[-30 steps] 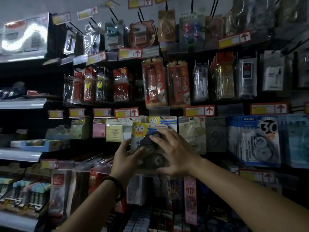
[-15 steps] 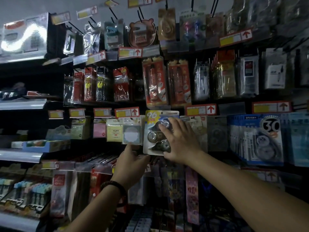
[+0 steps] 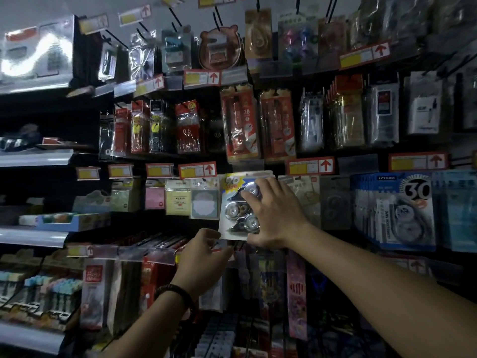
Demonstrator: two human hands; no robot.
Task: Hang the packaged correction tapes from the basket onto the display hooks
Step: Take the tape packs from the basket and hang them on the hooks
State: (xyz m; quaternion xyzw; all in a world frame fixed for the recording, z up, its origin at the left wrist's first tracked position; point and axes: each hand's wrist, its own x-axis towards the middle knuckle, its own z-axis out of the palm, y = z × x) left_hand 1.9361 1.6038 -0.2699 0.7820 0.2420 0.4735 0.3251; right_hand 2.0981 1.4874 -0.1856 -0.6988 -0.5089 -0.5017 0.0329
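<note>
While the correction tape pack (image 3: 233,200) sits against the display wall at frame centre, its hook hidden, hanging looks nearly done. The basket is out of view, so remaining stock is unknown. The right hand (image 3: 273,213) grips the pack, fingers spread over the blister, thumb beneath. The left hand (image 3: 204,251), loosely curled and empty, hovers at its 7 o'clock. The yellow-blue card reads "96" above 3 wheeled dispensers.
</note>
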